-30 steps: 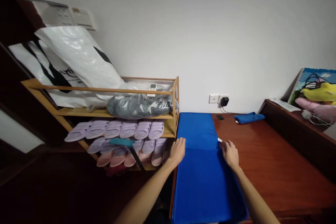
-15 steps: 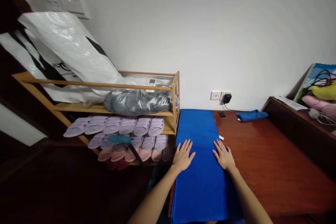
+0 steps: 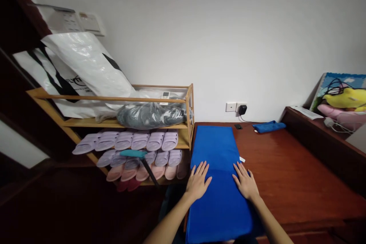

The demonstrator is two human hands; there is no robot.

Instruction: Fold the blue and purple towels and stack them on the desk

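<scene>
Blue cloth [image 3: 219, 206] lies lengthwise along the left edge of the surface [image 3: 297, 175], near the slipper rack [image 3: 85, 122]. Left hand [image 3: 198, 183] and right hand [image 3: 246, 183] rest open on its opposite sides, fingers spread, apparently keeping it flat (white tag [image 3: 242, 159] pokes out at right).

We have dim, uneven light.
The wall [image 3: 211, 53] is palest above the far edge of the tabletop [image 3: 297, 171], the floor [image 3: 71, 206] nearly black; plastic wrap [image 3: 151, 116] glints, shadow darkens the blue cloth [image 3: 221, 209] by the near edge, and wide-angle distortion stretches the rack [image 3: 85, 122].
</scene>
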